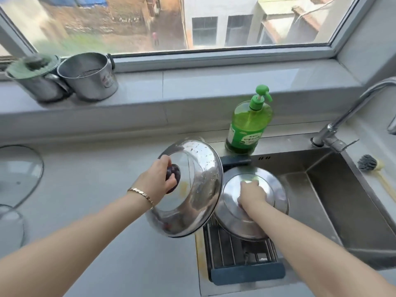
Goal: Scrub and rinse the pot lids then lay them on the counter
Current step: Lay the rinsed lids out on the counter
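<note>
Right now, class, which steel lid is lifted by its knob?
The larger steel lid, tilted beside the sink, knob gripped by the left hand. The smaller steel lid sits over the rack under the right hand.

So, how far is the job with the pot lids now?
Looks done: a glass lid lies on the counter. In hand: the left hand holds the wet big steel lid by its knob; the right hand is on the smaller steel lid over the sink rack. Left: lay both steel lids on the counter.
</note>
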